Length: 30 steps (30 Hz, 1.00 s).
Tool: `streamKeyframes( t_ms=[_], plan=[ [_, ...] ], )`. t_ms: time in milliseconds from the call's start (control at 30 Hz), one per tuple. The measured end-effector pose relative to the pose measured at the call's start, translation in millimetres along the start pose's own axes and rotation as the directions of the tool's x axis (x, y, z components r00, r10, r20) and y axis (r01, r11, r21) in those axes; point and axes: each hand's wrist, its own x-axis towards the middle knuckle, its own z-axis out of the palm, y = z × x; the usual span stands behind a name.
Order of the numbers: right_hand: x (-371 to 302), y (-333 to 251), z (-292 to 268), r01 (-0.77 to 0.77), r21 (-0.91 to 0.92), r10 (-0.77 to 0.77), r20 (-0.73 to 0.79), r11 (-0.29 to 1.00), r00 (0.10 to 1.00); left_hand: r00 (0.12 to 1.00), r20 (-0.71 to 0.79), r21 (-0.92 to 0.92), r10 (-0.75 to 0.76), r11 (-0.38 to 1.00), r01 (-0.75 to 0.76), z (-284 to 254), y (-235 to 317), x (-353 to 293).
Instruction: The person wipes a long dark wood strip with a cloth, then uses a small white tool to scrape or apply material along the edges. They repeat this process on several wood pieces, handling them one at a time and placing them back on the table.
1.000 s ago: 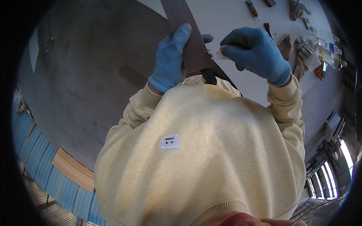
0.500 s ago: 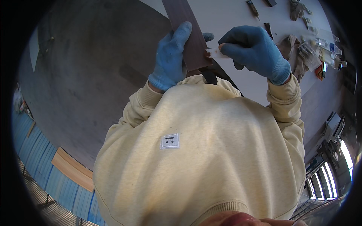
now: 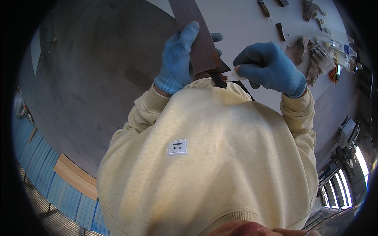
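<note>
In a blue glove, my left hand is wrapped round a long dark brown board, thumb on its face and fingertips showing past its right edge. The board slants from the top of the view down toward my chest. My right hand, gloved alike, pinches a thin whitish flat scraper. The scraper's tip carries a brown smear and is close to the board's near right corner; whether it touches is too small to tell. A bare fingertip shows through the right glove.
On the white table at the right lie a brown-smeared tube, a dark strip, crumpled rags and several clear plastic bottles. Wooden planks rest on blue slats at lower left.
My right hand has moved nearer to me with the scraper, from the board's right edge down to its near end. The left hand and board have barely shifted.
</note>
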Motion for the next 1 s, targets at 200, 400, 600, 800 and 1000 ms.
streamKeyframes(
  t_ms=[200,400,600,800,1000],
  plan=[
    [7.8,-3.7,-5.8,0.081,0.08,-0.07,-0.135,0.994,0.988,0.999,0.049,-0.033,0.008,0.999,-0.006,-0.2,-0.4,1.9],
    [19.2,0.4,-2.4,0.086,0.058,-0.076,-0.146,0.995,0.986,1.0,0.027,-0.1,-0.003,0.995,0.006,-0.6,-2.8,4.8],
    [25.5,5.5,-1.5,0.119,-0.025,-0.121,-0.157,0.993,0.98,1.0,0.016,-0.007,-0.021,1.0,0.022,-0.8,-1.5,4.0],
    [18.1,2.8,-11.9,-0.007,-0.012,0.005,-0.182,1.0,0.983,1.0,0.019,-0.018,-0.016,1.0,0.017,2.1,-0.2,1.6],
    [17.4,1.5,-7.7,0.09,0.057,-0.08,-0.159,0.994,0.984,0.999,0.043,0.009,-0.002,1.0,0.001,1.7,-0.2,2.0]
  ],
)
